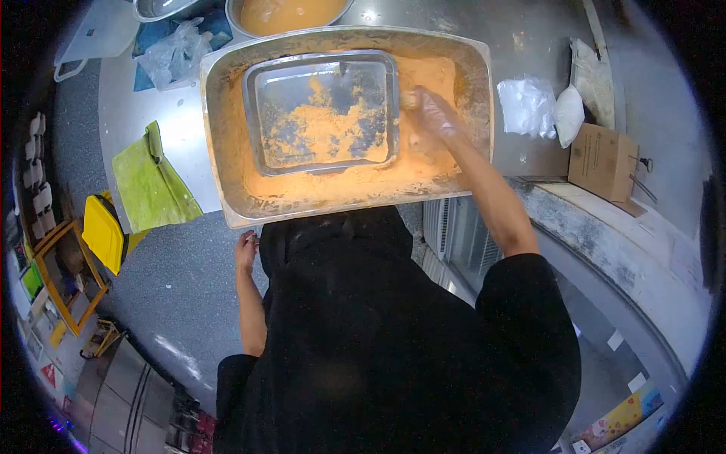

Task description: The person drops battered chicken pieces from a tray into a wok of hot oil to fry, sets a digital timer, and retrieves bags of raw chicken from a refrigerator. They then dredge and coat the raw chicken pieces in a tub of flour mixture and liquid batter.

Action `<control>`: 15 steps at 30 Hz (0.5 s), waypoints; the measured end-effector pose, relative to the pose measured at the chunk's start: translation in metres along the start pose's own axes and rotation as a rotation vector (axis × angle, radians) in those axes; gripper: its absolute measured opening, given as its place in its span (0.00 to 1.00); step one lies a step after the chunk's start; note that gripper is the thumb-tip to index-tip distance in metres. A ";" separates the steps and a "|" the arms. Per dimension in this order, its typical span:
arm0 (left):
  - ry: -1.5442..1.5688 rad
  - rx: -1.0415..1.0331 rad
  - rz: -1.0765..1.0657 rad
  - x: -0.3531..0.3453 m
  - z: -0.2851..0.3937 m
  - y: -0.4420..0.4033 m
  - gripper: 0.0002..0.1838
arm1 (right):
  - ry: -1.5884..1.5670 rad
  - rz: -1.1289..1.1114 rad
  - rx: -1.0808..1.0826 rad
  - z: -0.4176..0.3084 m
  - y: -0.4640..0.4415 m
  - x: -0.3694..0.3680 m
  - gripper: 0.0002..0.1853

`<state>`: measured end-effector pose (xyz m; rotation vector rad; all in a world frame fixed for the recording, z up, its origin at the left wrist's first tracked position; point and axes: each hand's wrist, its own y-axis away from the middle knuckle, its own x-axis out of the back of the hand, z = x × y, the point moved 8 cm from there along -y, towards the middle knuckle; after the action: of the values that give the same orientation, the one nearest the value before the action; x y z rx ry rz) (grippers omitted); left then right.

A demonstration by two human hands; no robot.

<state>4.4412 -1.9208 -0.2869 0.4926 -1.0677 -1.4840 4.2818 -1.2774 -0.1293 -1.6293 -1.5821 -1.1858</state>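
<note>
My right hand [436, 115], in a clear plastic glove, is down in the orange powder [427, 72] at the right side of a large metal tub [488, 113]. It is smeared by motion; a pale lump shows at its fingers, and whether it grips anything is unclear. Just left of it, inside the tub, a rectangular metal tray [257, 113] lies on the powder, with a patch of loose orange powder on its bottom. My left hand [247, 248] hangs below the tub beside my black clothing, fingers curled; their contents are hidden.
Behind the tub stands a round bowl of orange liquid [291, 17]. A green cloth [155, 181] drapes over the table's left edge near crumpled plastic bags [175, 54]. To the right are a stack of clear plastic [525, 107], a white bag [569, 116] and a cardboard box [601, 163].
</note>
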 end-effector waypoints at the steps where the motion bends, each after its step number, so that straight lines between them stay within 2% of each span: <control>1: -0.031 -0.008 -0.005 -0.003 0.003 0.003 0.16 | -0.002 0.029 -0.061 0.009 0.006 0.010 0.19; 4: -0.069 -0.054 -0.031 -0.011 0.021 -0.001 0.16 | 0.077 -0.093 -0.145 0.020 0.010 0.039 0.16; 7: -0.204 -0.050 -0.002 -0.014 0.040 0.001 0.16 | -0.098 0.136 0.024 0.000 0.029 0.093 0.14; 8: -0.120 -0.149 -0.032 -0.015 0.034 -0.012 0.17 | -0.296 0.110 -0.083 0.007 0.034 0.091 0.14; 10: -0.114 -0.104 -0.021 -0.012 0.019 -0.024 0.17 | -0.690 0.053 -0.302 0.017 0.043 0.081 0.13; 13: -0.062 -0.070 -0.020 -0.013 0.027 -0.020 0.18 | -0.449 0.127 -0.333 0.016 0.043 0.078 0.17; 15: -0.037 -0.062 -0.031 -0.011 0.031 -0.018 0.18 | -0.244 -0.037 -0.459 -0.012 0.043 0.086 0.22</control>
<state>4.4093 -1.9014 -0.2893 0.4414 -1.0443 -1.5540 4.3132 -1.2535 -0.0406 -2.1100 -1.5665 -1.4984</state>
